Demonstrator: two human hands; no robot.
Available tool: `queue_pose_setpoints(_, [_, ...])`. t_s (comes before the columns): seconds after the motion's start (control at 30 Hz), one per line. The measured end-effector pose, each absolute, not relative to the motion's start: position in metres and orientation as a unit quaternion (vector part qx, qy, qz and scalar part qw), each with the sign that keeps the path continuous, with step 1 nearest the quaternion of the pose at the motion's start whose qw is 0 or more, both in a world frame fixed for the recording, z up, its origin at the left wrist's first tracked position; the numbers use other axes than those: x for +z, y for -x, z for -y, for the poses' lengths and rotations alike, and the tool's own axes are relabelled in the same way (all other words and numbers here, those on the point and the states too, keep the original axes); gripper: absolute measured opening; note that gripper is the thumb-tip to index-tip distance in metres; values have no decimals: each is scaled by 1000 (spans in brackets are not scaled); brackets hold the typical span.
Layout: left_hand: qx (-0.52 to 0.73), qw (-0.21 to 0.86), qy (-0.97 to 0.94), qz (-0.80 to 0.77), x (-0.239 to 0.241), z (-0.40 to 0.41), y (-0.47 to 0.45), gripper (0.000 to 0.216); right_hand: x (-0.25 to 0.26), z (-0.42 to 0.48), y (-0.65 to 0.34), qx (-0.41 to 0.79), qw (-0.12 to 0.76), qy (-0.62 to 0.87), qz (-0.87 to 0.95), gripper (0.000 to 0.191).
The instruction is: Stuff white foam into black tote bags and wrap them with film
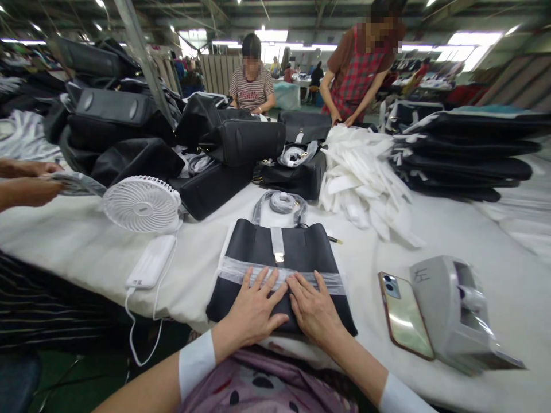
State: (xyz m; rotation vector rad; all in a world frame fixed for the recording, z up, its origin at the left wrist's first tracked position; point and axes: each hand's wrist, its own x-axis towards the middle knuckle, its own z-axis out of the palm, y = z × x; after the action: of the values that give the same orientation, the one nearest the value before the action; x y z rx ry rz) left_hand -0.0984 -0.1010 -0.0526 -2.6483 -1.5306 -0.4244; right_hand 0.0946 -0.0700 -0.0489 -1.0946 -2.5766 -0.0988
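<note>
A flat black bag lies on the white table in front of me, its wrapped strap coiled behind it. A clear plastic band runs across the bag's middle. My left hand rests flat on the bag with fingers spread, pressing on the band. My right hand lies flat beside it, fingers stretched onto the same band. Neither hand grips anything.
A white fan and power bank sit to the left, a phone and grey tape dispenser to the right. Black bags and white packing sheets pile behind. Another person's hands work at left; two people stand opposite.
</note>
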Motion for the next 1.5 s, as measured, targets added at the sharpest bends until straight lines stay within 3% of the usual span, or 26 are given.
queue_pose_setpoints(0.13, [-149, 26, 844, 514, -58, 108, 91, 69, -35, 79, -103, 14, 181, 399, 899, 41])
queue_pose_setpoints(0.23, [-155, 36, 842, 515, -67, 108, 90, 63, -14, 79, -152, 36, 269, 479, 835, 42])
queue_pose_setpoints(0.37, [-161, 44, 845, 507, -77, 106, 90, 61, 16, 90, -271, -22, 436, 737, 517, 45])
queue_pose_setpoints(0.43, [-160, 48, 846, 507, -78, 107, 90, 61, 21, 100, -327, -4, 424, 838, 344, 51])
queue_pose_setpoints(0.5, [-158, 53, 845, 507, -78, 108, 90, 60, 19, 108, -364, 50, 397, 862, 310, 51])
queue_pose_setpoints(0.67, [-170, 61, 843, 507, -80, 108, 90, 59, 2, 110, -378, 166, 381, 843, 341, 46])
queue_pose_setpoints(0.9, [-178, 64, 844, 502, -84, 107, 91, 57, 2, 96, -373, 213, 410, 815, 349, 39])
queue_pose_setpoints(1.37, [-185, 54, 845, 498, -88, 106, 93, 57, 7, 152, -355, 74, 527, 771, 350, 32])
queue_pose_setpoints(1.5, [-184, 54, 844, 500, -89, 106, 93, 57, -3, 182, -340, 103, 566, 754, 318, 33])
